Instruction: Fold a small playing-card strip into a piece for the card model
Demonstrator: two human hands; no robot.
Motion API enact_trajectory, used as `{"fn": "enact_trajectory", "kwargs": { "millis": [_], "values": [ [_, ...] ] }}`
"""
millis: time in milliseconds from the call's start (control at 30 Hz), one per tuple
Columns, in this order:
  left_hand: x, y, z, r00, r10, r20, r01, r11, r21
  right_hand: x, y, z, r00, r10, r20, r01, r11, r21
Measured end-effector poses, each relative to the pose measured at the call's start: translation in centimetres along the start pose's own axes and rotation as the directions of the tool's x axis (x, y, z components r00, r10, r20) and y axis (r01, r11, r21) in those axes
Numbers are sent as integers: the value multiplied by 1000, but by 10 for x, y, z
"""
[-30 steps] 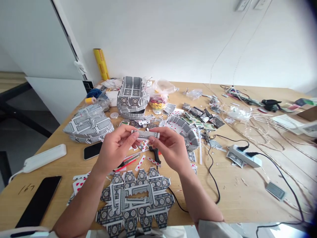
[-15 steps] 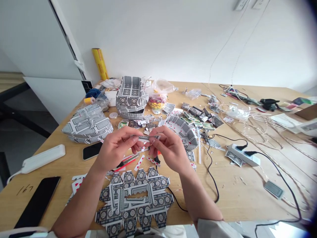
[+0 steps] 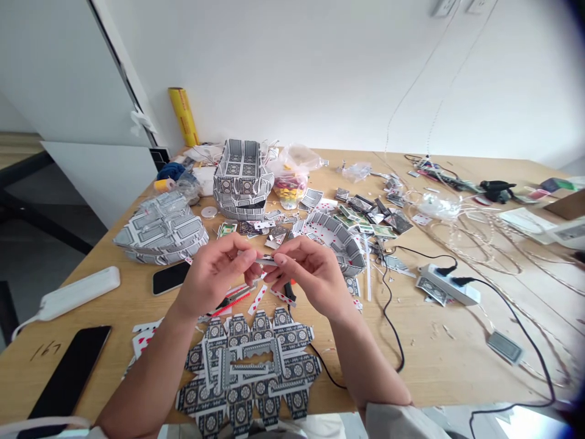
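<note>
Between the fingertips of my left hand (image 3: pixel 217 274) and my right hand (image 3: pixel 308 271) is a narrow strip of playing card (image 3: pixel 265 261), seen nearly edge-on. Both hands pinch it, one at each end, above the middle of the table. Below them lies a flat, cut-out sheet pieced from patterned card backs (image 3: pixel 244 390), with thin loose strips on top. A utility knife (image 3: pixel 231 300) with red edging and small card scraps (image 3: pixel 257 300) lie just under my hands. Behind my right hand sits a curved card-built tray (image 3: pixel 350 244).
Card-built models stand at the back (image 3: pixel 242 183) and left (image 3: pixel 162 228). Two phones (image 3: pixel 68 378) and a white power strip (image 3: pixel 82 292) lie left. Another power strip (image 3: pixel 448 285) with black cords is right, near coiled cables (image 3: pixel 479 244). A card pile (image 3: pixel 370 216) spreads behind.
The card strip has been tilted, so its patterned face now shows only as a thin edge. My fingers have shifted slightly around it; both hands stay in nearly the same place.
</note>
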State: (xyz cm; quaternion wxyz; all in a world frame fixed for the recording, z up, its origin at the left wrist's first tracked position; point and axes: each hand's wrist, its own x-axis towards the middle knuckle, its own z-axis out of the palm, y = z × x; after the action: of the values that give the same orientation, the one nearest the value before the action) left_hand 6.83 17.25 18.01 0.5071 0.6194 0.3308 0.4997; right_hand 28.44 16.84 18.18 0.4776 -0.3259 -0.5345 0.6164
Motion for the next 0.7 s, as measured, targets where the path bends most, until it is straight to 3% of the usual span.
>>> {"fn": "enact_trajectory", "kwargs": {
  "millis": [200, 500, 567, 700],
  "values": [
    [-1, 1, 0, 997, -4, -75, 21, 974, 223, -1, 6, 2, 996, -50, -70, 45, 996, -71],
    [2, -5, -4, 985, 134, -109, -57, 847, 528, -1, 13, -1, 969, -211, -131, 125, 871, -475],
    [1, -4, -3, 985, 134, -109, -55, 843, 535, 0, 13, -1, 971, -196, -137, 113, 881, -459],
    [1, -2, -1, 996, 19, -84, 17, 911, 412, 3, 12, -3, 996, -59, -70, 43, 977, -210]
  ]
}}
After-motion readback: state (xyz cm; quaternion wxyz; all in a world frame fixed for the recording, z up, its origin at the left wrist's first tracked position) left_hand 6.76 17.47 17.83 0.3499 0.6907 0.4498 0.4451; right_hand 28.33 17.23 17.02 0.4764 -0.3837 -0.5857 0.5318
